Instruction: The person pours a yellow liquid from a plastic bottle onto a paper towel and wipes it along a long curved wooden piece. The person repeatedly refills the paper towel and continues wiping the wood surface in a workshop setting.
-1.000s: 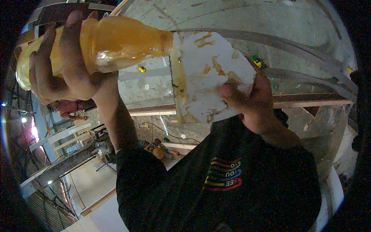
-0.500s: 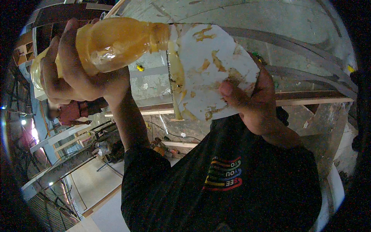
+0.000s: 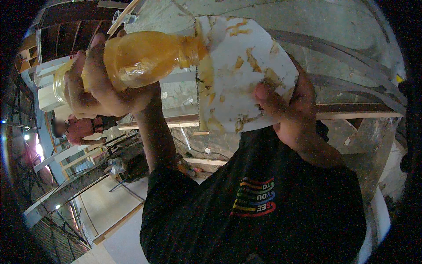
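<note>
My left hand [image 3: 99,86] is wrapped round a clear plastic bottle [image 3: 143,59] of amber, glue-like liquid. The bottle lies almost on its side, its neck pointing right. Its mouth meets the notched left edge of a white flat spreader [image 3: 231,83], where a patch of amber shows on the white face. Brownish-yellow smears streak the rest of the spreader. Pinched at its right side, the spreader is in my right hand [image 3: 288,112], thumb on the face; the fingers behind are mostly hidden.
Beneath my hands spreads a large grey, stained work surface [image 3: 347,66] with dark curved bands and a wooden edge [image 3: 360,115]. A person in a red top [image 3: 83,131] is farther off at left, near wooden frames. A pale panel [image 3: 112,204] lies lower left.
The bottle has moved right and slightly down, so its mouth now overlaps the spreader's edge. The spreader has shifted a little up and right. Amber now shows on it beside the mouth.
</note>
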Action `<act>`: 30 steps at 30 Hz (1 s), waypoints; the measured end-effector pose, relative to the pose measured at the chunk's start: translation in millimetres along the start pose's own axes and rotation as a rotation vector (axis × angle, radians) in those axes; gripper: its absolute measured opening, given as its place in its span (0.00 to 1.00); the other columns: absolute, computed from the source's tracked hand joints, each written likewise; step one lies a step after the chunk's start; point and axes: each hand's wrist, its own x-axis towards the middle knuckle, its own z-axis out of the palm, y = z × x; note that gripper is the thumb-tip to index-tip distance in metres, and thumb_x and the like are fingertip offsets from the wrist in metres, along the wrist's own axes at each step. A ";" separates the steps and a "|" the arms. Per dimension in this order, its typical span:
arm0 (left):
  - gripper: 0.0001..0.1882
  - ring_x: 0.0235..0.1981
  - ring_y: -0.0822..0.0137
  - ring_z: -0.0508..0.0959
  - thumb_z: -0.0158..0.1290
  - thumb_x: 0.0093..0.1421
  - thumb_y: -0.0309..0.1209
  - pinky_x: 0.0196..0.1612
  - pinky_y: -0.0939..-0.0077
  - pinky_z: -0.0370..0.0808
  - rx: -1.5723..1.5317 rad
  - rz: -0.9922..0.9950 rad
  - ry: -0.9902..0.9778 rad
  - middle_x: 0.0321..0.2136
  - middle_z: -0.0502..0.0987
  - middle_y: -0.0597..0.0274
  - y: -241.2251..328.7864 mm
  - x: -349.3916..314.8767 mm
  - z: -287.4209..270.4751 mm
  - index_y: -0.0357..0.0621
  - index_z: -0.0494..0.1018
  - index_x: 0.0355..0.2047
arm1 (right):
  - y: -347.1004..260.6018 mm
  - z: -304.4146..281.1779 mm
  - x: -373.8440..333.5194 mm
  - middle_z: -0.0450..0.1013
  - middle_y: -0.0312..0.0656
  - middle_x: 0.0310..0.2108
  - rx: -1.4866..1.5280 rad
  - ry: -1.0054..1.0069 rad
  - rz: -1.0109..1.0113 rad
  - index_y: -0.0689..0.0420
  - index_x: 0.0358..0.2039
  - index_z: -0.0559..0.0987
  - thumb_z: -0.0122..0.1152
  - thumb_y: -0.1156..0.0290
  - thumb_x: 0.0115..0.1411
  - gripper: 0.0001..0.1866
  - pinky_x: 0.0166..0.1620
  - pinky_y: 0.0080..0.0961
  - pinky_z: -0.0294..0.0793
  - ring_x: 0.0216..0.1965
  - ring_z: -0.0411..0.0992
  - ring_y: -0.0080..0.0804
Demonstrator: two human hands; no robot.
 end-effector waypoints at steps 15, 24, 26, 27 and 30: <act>0.20 0.45 0.62 0.68 0.68 0.45 0.43 0.48 0.63 0.67 -0.014 -0.238 -0.084 0.39 0.70 0.63 24.2 -30.3 -22.1 0.52 0.79 0.38 | 9.8 -4.6 6.1 0.72 0.42 0.51 -0.043 0.059 -0.079 0.62 0.58 0.65 0.64 0.71 0.57 0.30 0.55 0.29 0.68 0.51 0.70 0.30; 0.20 0.45 0.60 0.68 0.69 0.45 0.36 0.46 0.63 0.69 -0.009 -0.367 -0.203 0.37 0.71 0.62 50.7 -41.7 -39.6 0.51 0.79 0.39 | 11.9 -5.8 15.3 0.75 0.40 0.43 0.001 0.121 -0.158 0.62 0.52 0.69 0.64 0.67 0.58 0.24 0.48 0.26 0.73 0.43 0.74 0.27; 0.20 0.45 0.60 0.68 0.69 0.45 0.34 0.46 0.63 0.69 -0.014 -0.418 -0.202 0.38 0.70 0.62 58.7 -42.5 -40.1 0.50 0.79 0.39 | 12.0 -7.9 16.5 0.76 0.40 0.43 -0.024 0.150 -0.144 0.62 0.52 0.70 0.64 0.67 0.58 0.24 0.47 0.26 0.73 0.43 0.74 0.27; 0.20 0.45 0.59 0.68 0.69 0.45 0.33 0.46 0.64 0.69 -0.053 -0.456 -0.188 0.38 0.70 0.62 62.0 -43.7 -40.3 0.50 0.78 0.40 | 11.9 -9.2 16.9 0.75 0.40 0.45 -0.031 0.133 -0.138 0.62 0.53 0.69 0.63 0.69 0.58 0.24 0.49 0.27 0.71 0.45 0.73 0.28; 0.21 0.45 0.59 0.68 0.69 0.45 0.31 0.47 0.65 0.68 -0.117 -0.516 -0.163 0.38 0.70 0.62 67.0 -51.2 -43.6 0.50 0.78 0.41 | 12.6 -12.0 18.2 0.73 0.41 0.48 -0.028 0.113 -0.127 0.62 0.54 0.68 0.61 0.71 0.59 0.24 0.53 0.29 0.69 0.49 0.71 0.30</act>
